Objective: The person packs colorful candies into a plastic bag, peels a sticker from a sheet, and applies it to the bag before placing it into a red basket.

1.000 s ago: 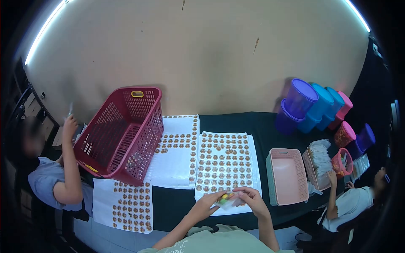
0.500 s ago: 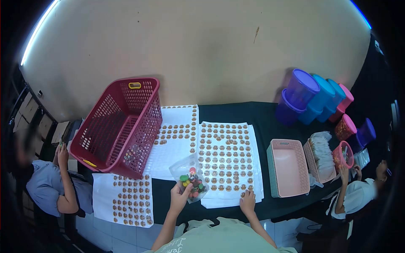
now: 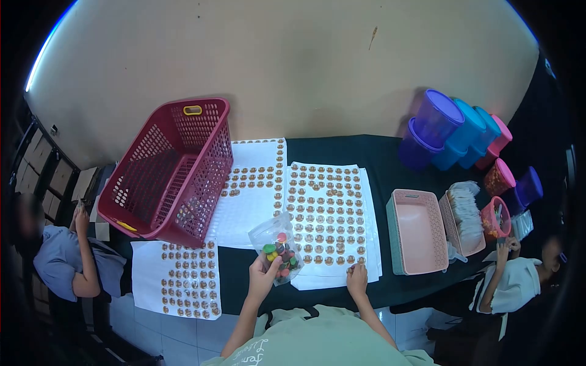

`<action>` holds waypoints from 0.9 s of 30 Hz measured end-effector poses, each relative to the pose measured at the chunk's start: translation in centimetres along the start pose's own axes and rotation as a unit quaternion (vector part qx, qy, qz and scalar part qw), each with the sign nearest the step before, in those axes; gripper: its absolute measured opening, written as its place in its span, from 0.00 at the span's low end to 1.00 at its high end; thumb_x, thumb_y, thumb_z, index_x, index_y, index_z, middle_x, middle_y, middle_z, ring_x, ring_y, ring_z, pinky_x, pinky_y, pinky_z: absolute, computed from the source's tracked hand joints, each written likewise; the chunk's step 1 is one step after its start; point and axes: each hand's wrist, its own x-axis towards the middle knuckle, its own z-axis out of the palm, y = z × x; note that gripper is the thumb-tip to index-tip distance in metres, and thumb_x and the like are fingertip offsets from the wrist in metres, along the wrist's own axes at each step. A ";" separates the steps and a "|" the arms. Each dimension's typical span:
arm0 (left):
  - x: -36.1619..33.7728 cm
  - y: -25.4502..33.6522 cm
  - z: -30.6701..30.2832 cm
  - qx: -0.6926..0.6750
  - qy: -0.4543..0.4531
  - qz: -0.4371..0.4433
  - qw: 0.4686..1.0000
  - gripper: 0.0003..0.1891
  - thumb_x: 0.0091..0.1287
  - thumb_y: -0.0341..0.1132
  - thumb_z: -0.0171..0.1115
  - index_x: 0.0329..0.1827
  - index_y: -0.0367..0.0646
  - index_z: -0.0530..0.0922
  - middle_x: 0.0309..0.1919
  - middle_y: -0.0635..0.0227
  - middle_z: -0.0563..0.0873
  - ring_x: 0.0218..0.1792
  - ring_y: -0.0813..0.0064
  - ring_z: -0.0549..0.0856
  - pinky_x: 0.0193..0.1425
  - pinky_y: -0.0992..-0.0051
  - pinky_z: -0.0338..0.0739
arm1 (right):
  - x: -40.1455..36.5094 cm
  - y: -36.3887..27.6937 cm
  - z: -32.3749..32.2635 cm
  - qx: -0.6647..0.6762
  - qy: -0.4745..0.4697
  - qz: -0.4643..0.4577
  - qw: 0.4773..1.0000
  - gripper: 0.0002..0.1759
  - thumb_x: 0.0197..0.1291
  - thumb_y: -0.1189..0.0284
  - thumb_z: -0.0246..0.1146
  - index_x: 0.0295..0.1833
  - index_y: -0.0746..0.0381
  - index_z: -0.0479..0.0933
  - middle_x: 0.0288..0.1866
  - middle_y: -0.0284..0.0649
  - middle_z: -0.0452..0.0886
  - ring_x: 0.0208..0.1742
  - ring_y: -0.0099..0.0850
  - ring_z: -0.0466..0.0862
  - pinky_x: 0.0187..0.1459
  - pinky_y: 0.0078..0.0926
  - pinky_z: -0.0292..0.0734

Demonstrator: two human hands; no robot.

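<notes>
My left hand (image 3: 262,280) is closed on the lower left edge of a clear plastic pouch (image 3: 278,250), its thumb across the front. Red, green, yellow and dark round pieces fill the pouch's lower part; they look like candies. The pouch tilts over the left edge of a white sticker sheet (image 3: 326,277) printed with rows of small round brown stickers. At that sheet's lower right corner, my right hand (image 3: 357,282) has its fingers bent and pinched at a round sticker (image 3: 351,269). The fingertips partly cover this sticker.
A maroon laundry basket (image 3: 168,177) stands left on more sticker sheets (image 3: 250,207). To the right are a pink basket (image 3: 420,232), a basket of clear packets (image 3: 467,216) and stacked colored tubs (image 3: 439,116). One person (image 3: 79,262) works at left, another (image 3: 513,280) at right.
The whole view has shifted slightly, so the table sits higher. My left hand still holds the pouch; my right hand stays at the sheet's corner. The right-hand person's hands have come together.
</notes>
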 end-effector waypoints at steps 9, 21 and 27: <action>-0.4 0.6 0.0 -0.048 0.022 -0.007 0.999 0.13 0.64 0.29 0.54 0.50 0.34 0.72 0.41 0.65 0.81 0.39 0.82 0.79 0.42 0.82 0.74 | -0.9 -1.5 -0.2 -0.047 0.020 0.065 0.997 0.12 0.49 0.74 0.61 0.39 0.66 0.69 0.40 0.47 0.70 0.42 0.45 0.74 0.40 0.39 0.73; 0.0 -0.4 1.0 0.090 -0.004 0.035 0.995 0.13 0.61 0.33 0.58 0.46 0.36 0.76 0.35 0.64 0.83 0.37 0.81 0.80 0.42 0.79 0.73 | -1.1 -0.1 0.2 0.063 0.035 -0.002 0.997 0.08 0.52 0.76 0.58 0.36 0.64 0.66 0.37 0.47 0.67 0.38 0.45 0.73 0.38 0.38 0.70; 0.6 0.2 0.7 -0.012 -0.020 0.029 0.999 0.14 0.64 0.32 0.55 0.50 0.35 0.73 0.40 0.67 0.82 0.39 0.80 0.80 0.45 0.79 0.74 | -0.7 -0.8 -0.4 0.108 0.066 0.050 0.991 0.06 0.54 0.74 0.56 0.35 0.64 0.67 0.37 0.45 0.67 0.37 0.44 0.73 0.38 0.38 0.69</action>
